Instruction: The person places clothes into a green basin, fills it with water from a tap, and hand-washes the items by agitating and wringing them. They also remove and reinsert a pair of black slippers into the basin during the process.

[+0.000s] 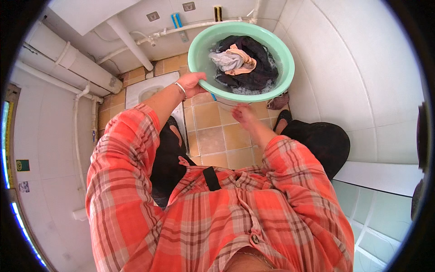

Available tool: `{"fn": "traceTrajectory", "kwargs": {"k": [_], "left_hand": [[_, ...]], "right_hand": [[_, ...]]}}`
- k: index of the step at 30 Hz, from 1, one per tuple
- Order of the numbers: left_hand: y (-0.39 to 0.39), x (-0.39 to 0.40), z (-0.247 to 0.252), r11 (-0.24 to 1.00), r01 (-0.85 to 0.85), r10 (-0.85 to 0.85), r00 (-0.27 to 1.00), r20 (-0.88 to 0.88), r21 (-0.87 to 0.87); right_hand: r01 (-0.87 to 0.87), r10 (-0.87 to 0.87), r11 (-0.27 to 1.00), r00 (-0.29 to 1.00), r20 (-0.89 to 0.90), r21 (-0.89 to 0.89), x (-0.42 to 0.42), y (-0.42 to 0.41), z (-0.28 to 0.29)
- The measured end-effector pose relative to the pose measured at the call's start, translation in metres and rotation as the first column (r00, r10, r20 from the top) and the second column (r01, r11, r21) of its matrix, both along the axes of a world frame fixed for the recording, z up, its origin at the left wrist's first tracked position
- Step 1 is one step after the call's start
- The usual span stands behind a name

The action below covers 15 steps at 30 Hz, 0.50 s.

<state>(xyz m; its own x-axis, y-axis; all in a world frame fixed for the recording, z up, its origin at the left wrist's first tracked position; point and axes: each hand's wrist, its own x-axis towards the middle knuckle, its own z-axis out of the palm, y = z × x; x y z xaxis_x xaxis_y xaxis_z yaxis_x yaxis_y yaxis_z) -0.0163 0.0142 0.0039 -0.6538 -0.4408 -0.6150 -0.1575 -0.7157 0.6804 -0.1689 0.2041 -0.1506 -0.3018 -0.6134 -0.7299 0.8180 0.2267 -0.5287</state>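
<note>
A pale green plastic basin holds soapy water in front of me. Dark wet fabric lies in it, with a light grey cloth and a peach-coloured cloth on top. My left hand, with a bangle at the wrist, grips the basin's near-left rim, thumb over the edge. Just below the near rim is my right hand, blurred, apparently apart from the basin; its finger position is unclear. Under the basin, part of a pale container shows, mostly hidden.
A white squat toilet is set into the tiled floor at left. Pipes run along the walls. A blue brush and a dark brush hang at the back. A reddish mesh item lies near my right shoe.
</note>
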Motion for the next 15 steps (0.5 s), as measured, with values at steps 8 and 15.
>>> {"fn": "traceTrajectory", "kwargs": {"k": [8,15], "left_hand": [[-0.009,-0.023,-0.004,0.996,0.089,-0.088,0.996,0.021,-0.027],[-0.012,-0.027,0.007,0.971,-0.074,0.123,0.971,0.204,-0.229]], "right_hand": [[0.263,-0.166,0.960,0.819,-0.549,0.101,-0.272,0.007,0.066],[-0.045,0.412,0.909,0.261,-0.873,0.415,-0.234,-0.043,0.217]]}}
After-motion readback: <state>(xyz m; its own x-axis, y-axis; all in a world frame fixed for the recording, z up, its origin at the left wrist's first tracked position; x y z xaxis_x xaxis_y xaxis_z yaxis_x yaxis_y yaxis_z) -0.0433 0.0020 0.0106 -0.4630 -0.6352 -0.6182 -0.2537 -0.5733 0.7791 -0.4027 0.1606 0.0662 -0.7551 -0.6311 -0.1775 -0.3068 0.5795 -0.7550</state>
